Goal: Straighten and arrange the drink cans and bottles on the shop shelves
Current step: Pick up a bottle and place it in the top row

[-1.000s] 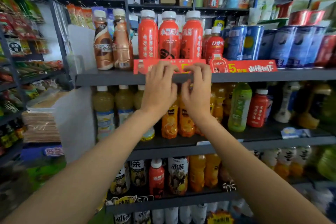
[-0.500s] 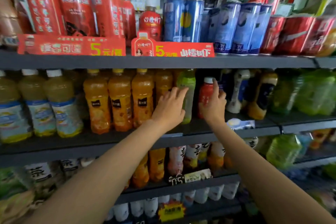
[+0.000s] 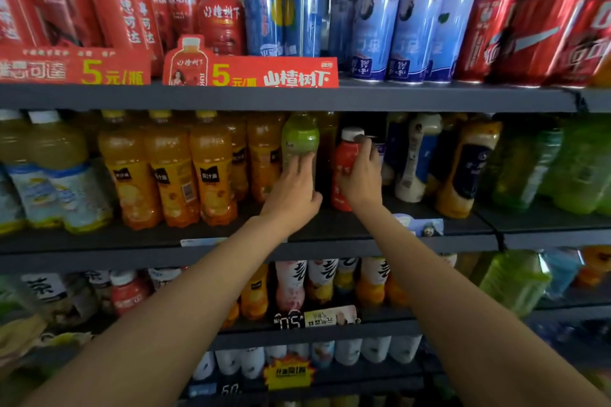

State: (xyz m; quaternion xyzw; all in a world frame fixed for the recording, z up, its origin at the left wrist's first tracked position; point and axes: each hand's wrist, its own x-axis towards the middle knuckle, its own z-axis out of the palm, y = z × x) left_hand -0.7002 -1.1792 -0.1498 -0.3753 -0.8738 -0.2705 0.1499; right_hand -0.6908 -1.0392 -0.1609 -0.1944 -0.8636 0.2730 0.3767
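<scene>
On the middle shelf (image 3: 330, 231) a green bottle (image 3: 300, 139) stands upright among orange juice bottles (image 3: 172, 168). My left hand (image 3: 292, 190) wraps its lower half. Just to the right stands a small red bottle (image 3: 344, 162) with a white cap, and my right hand (image 3: 362, 178) grips it from the right side, fingers up near the cap. Both arms reach in from below. The lower parts of both bottles are hidden behind my hands.
Above, the top shelf (image 3: 396, 96) carries red bottles (image 3: 122, 0), blue cans (image 3: 373, 23), red cola cans (image 3: 529, 36) and red price signs (image 3: 274, 73). White and dark bottles (image 3: 413, 158) and green bottles (image 3: 582, 165) crowd the right. The lower shelf (image 3: 314, 330) holds more drinks.
My hands dropped from the price sign on the top shelf to the middle shelf. They closed on the green bottle and the red bottle. The view moved closer and to the right.
</scene>
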